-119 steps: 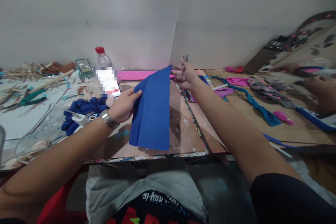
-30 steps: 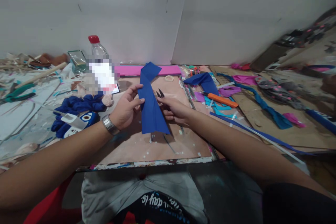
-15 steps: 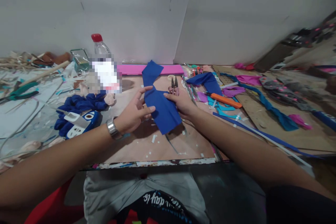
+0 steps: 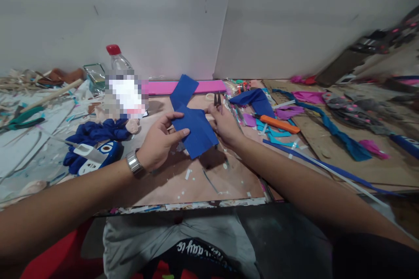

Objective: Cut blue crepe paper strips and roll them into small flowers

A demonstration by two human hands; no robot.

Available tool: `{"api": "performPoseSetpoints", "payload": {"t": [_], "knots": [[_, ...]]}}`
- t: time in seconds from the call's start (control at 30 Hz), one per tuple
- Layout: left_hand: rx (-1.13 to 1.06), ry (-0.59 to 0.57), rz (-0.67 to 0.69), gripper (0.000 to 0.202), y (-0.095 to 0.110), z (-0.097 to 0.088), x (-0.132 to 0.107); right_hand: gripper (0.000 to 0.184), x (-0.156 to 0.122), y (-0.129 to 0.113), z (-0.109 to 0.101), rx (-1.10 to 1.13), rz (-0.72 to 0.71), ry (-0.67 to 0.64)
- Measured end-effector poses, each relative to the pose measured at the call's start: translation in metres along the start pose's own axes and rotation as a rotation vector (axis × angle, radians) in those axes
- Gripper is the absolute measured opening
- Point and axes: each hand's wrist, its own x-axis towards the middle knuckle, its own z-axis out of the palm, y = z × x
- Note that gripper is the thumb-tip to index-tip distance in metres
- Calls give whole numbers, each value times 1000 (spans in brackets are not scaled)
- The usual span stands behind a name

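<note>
Blue paper [image 4: 197,130] is folded shorter than before, left hand [image 4: 157,141] pinching its 9 o'clock edge, right hand [image 4: 224,125] closed on snips [image 4: 217,98] at 3 o'clock.

the folded sheet [image 4: 196,128] was plain deep blue; the snips [image 4: 217,98] dark; the watch [image 4: 132,163] silver; a pink strip [image 4: 209,86] lay at the far edge; the bottle [image 4: 119,63] had a red cap; right, an orange cutter [image 4: 278,124], magenta scraps [image 4: 307,96] and a teal band [image 4: 337,137]; left, teal-handled pliers [image 4: 22,115]; the table [image 4: 170,183] was pale brown, flecked white.
</note>
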Motion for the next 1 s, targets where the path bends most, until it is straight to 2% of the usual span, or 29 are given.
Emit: {"api": "performPoseSetpoints", "payload": {"t": [0.13,0.2,0.27,0.33,0.43,0.5,0.53,0.67,0.77,1.0], "knots": [[-81,119,6,89,14,-4,5,45,-10,-18,-1,141,29,34],[-124,169,-32,90,21,-10,7,47,-27,-27,4,191,132,-41],[-166,205,-75,77,26,-15,10,49,-53,-32,11,207,197,-116],[-188,196,-92,57,30,-20,12,51,-82,-35,20,237,181,-207],[-170,129,-93,31,29,-23,12,52,-122,-31,28,234,192,-478],[-148,117,-104,25,26,-23,9,51,-140,-23,30,214,311,-634],[-143,119,-112,27,25,-23,7,50,-145,-17,30,205,361,-670],[-125,181,-138,45,23,-22,1,44,-149,6,30,262,549,-757],[-103,227,-123,58,22,-23,0,42,-145,15,30,335,646,-807],[-15,187,-160,83,14,-24,-7,38,-137,12,30,383,689,-835]]}}
